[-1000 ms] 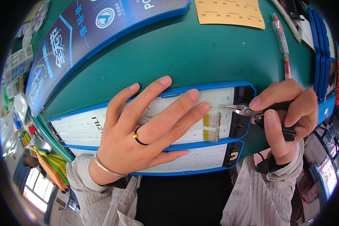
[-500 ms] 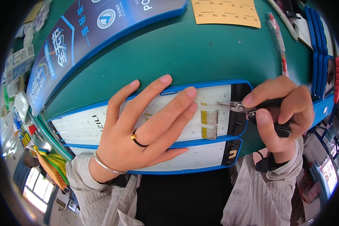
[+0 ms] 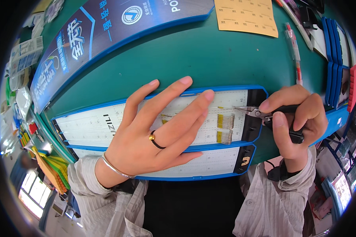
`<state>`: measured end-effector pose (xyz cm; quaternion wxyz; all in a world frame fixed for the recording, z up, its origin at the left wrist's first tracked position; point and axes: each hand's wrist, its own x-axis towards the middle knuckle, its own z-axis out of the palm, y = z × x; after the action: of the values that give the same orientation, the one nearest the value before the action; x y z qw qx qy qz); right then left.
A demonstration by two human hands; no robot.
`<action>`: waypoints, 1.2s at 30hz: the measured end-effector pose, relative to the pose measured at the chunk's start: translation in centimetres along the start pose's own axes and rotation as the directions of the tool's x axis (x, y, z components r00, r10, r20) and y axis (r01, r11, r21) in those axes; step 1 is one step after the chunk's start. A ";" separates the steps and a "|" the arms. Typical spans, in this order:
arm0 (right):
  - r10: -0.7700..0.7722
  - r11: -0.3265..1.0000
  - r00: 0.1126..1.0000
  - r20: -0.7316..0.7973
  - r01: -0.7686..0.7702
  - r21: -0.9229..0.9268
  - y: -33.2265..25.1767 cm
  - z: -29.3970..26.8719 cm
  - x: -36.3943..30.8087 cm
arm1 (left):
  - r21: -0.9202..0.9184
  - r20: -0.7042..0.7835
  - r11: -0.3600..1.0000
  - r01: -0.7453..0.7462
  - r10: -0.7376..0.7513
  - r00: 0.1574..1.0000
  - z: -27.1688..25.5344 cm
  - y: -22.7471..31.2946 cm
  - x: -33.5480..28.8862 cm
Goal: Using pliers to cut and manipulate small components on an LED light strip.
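Note:
A long fishing-rig case with a blue rim and white ruled panels lies open in front of me. My left hand rests across it, fingers stretched out and spread over the upper panel. Thin lines run along that panel under the hand. Two rows of fishing hooks with yellow wrapped ends lie to the right of my fingertips. My right hand is closed around small black-handled pliers. Their thin metal tips lie over the panel's right end, close to a single yellow piece on a line; whether they grip it is unclear.
A dark printed box lid with a blue edge stands at the upper left on the green table mat. Beyond lie a yellow label sheet and a red-and-clear pen. Blue cases are stacked at the right.
The view has shifted slightly, so most things sit further right. My left hand has slid a little rightward along the case. The pliers remain by the same spot.

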<state>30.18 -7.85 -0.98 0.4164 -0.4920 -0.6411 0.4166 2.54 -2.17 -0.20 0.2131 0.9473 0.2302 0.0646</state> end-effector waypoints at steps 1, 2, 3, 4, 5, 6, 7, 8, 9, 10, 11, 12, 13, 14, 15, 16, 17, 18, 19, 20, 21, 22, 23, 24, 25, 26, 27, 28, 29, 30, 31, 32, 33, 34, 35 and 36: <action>-0.005 1.000 1.000 -0.009 0.005 -0.004 0.0 0.1 0.0 | -0.001 -0.001 1.000 -0.003 0.003 1.000 0.1 0.0 0.0; -0.009 1.000 1.000 -0.018 0.009 -0.009 0.1 0.1 -0.1 | 0.001 -0.004 1.000 -0.002 0.002 1.000 0.1 0.0 0.0; -0.012 1.000 1.000 -0.018 0.011 -0.010 0.1 0.1 -0.1 | -0.004 -0.008 1.000 -0.003 0.003 1.000 0.2 0.0 0.0; -0.011 1.000 1.000 -0.027 0.010 -0.009 0.1 0.2 -0.1 | -0.008 -0.012 1.000 -0.004 0.004 1.000 0.2 0.1 0.0; -0.010 1.000 0.999 -0.037 0.009 -0.008 0.1 0.3 -0.1 | -0.006 -0.014 1.000 -0.004 0.004 1.000 0.3 0.1 0.0; -0.013 1.000 0.999 -0.037 0.012 -0.010 0.1 0.3 -0.1 | 0.001 -0.023 1.000 -0.005 0.005 1.000 0.3 0.1 -0.1; -0.015 1.000 0.999 -0.041 0.014 -0.027 0.0 0.3 -0.1 | 0.005 -0.033 1.000 -0.009 0.009 0.999 0.4 0.1 -0.1; -0.018 0.999 0.999 -0.045 0.016 -0.045 0.0 0.3 0.0 | 0.007 -0.038 1.000 -0.011 0.011 0.999 0.4 0.1 -0.1; -0.022 0.999 0.999 -0.044 0.020 -0.050 0.1 0.3 0.1 | -0.001 -0.039 1.000 -0.010 0.010 0.999 0.4 0.2 -0.1; -0.050 0.999 0.997 -0.064 0.049 -0.023 0.3 0.3 0.3 | -0.006 -0.043 1.000 -0.008 0.007 0.999 0.4 0.2 -0.1; -0.079 0.997 0.993 -0.083 0.079 0.004 0.4 0.4 0.4 | -0.003 -0.052 1.000 -0.005 0.005 0.999 0.3 0.2 -0.1; -0.087 0.996 0.993 -0.076 0.088 -0.001 0.4 0.5 0.4 | -0.016 -0.033 1.000 -0.004 0.004 0.999 0.1 0.2 -0.1; -0.056 0.997 0.994 -0.096 0.061 0.053 0.4 0.6 0.3 | -0.024 -0.014 1.000 -0.001 0.001 1.000 -0.1 0.3 -0.1; -0.024 0.993 0.993 -0.113 0.036 0.108 0.4 0.7 0.3 | -0.014 -0.025 1.000 0.008 -0.008 1.000 -0.5 0.5 -0.3; -0.039 0.993 0.994 -0.101 0.050 0.109 0.3 0.7 0.3 | -0.012 -0.045 1.000 0.025 -0.025 0.999 -0.9 0.9 -0.4; 0.033 0.985 0.989 -0.141 -0.008 0.174 0.3 0.7 -0.1 | -0.016 -0.063 0.999 0.033 -0.034 0.997 -1.1 1.0 -0.5; 0.107 0.968 0.979 -0.174 -0.062 0.242 0.1 0.9 -0.2 | -0.012 -0.071 0.999 0.039 -0.040 0.997 -1.8 1.0 -0.9; 0.099 0.969 0.981 -0.166 -0.056 0.242 -0.3 1.0 -0.2 | 0.043 -0.063 0.999 0.031 -0.028 0.998 -2.7 0.9 -1.5; 0.104 0.975 0.976 -0.194 -0.061 0.212 -0.8 1.1 -0.3 | 0.097 -0.052 0.995 0.014 -0.009 0.999 -3.4 0.8 -2.0; 0.108 0.981 0.969 -0.222 -0.068 0.183 -1.3 1.2 -0.5 | 0.101 -0.057 0.995 0.015 -0.009 0.998 -3.7 0.7 -2.6; 0.112 0.983 0.969 -0.221 -0.076 0.165 -2.0 1.4 -0.5 | 0.102 -0.061 0.993 0.056 -0.050 0.997 -3.9 0.7 -3.1; 0.108 0.983 0.970 -0.218 -0.072 0.166 -2.5 1.7 0.1 | 0.104 -0.065 0.989 0.101 -0.095 0.993 -4.3 0.5 -3.5; 0.096 0.981 0.984 -0.151 -0.068 0.179 -3.0 2.1 0.6 | 0.140 -0.038 0.985 0.103 -0.098 0.994 -4.6 0.2 -3.7; 0.084 0.979 0.993 -0.085 -0.067 0.191 -3.3 2.5 1.0 | 0.138 -0.039 0.985 0.100 -0.096 0.995 -4.4 -0.1 -3.8; -0.052 0.989 0.999 0.003 0.051 0.140 -3.0 2.8 1.9 | 0.111 -0.018 0.988 0.108 -0.107 0.994 -4.3 -0.2 -4.2; -0.015 0.994 0.997 0.072 0.006 0.112 -3.0 3.3 2.2 | 0.080 0.004 0.990 0.114 -0.115 0.993 -4.0 -0.4 -4.6; 0.005 0.995 0.996 0.094 -0.014 0.099 -2.9 3.7 2.5 | 0.035 -0.021 0.993 0.111 -0.111 0.994 -3.1 -0.5 -4.9; 0.027 0.996 0.992 0.121 -0.037 0.085 -2.8 4.0 2.9 | 0.031 -0.020 0.992 0.119 -0.118 0.993 -3.0 -0.4 -5.0; 0.031 0.995 0.991 0.129 -0.042 0.087 -2.6 4.2 3.1 | 0.006 -0.015 0.991 0.131 -0.131 0.991 -2.9 -0.2 -4.9; 0.032 0.995 0.992 0.126 -0.044 0.093 -2.2 4.4 3.2 | -0.020 -0.009 0.989 0.143 -0.143 0.990 -2.7 -0.1 -4.9; 0.036 0.994 0.992 0.122 -0.048 0.095 -2.0 4.5 3.3 | 0.000 0.025 0.989 0.146 -0.146 0.989 -2.6 -0.1 -4.9; 0.045 0.994 0.990 0.131 -0.058 0.095 -2.0 4.6 3.3 | -0.010 0.027 0.988 0.153 -0.152 0.988 -2.4 -0.2 -4.9; 0.043 0.994 0.989 0.138 -0.057 0.098 -2.1 4.6 3.2 | 0.014 0.039 0.989 0.145 -0.145 0.989 -2.3 -0.3 -4.9; 0.042 0.994 0.989 0.142 -0.056 0.098 -2.2 4.6 3.2 | 0.038 0.053 0.990 0.132 -0.134 0.990 -2.1 -0.5 -4.9; 0.031 0.996 0.987 0.156 -0.044 0.077 -2.1 4.6 3.2 | 0.029 0.056 0.990 0.137 -0.139 0.989 -1.9 -0.7 -4.9; 0.039 0.995 0.986 0.162 -0.052 0.079 -2.1 4.6 3.3 | 0.042 0.021 0.990 0.135 -0.136 0.990 -1.6 -0.7 -5.0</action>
<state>24.71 -5.53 0.00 0.3739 -0.4537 -0.6432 0.4906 -2.53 -3.30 0.78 0.2005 0.9343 0.2927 0.0341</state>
